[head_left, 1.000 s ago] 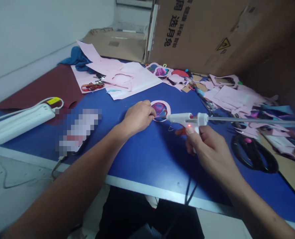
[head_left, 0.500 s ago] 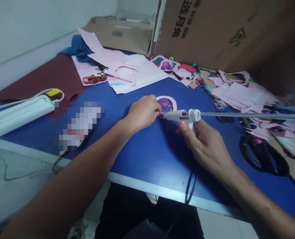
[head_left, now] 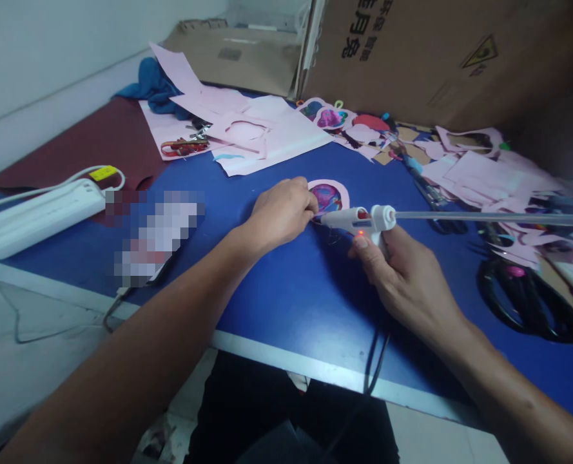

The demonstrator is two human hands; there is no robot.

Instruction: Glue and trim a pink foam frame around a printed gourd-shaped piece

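Note:
My left hand [head_left: 283, 209] rests its fingertips on the lower left edge of a round pink paper cutout [head_left: 328, 197] with a purple and blue picture in its middle, and seems to pinch it. My right hand [head_left: 408, 282] is shut around the grip of a white hot glue gun [head_left: 351, 221]. A small red light glows on the gun. Its nozzle points left, at the cutout's lower edge, and a long clear glue stick [head_left: 494, 217] runs from its back to the right.
The blue table [head_left: 276, 316] holds black-handled scissors [head_left: 528, 301], a white power strip [head_left: 39, 216], a blurred object [head_left: 155, 237], pink paper sheets [head_left: 267, 132], and scattered cutouts at the back right. Cardboard boxes [head_left: 412, 55] stand behind.
The whole view has shifted, so the table contents sit higher and further right in the picture. Both hands stay at the cutout, and the gun remains in my right hand.

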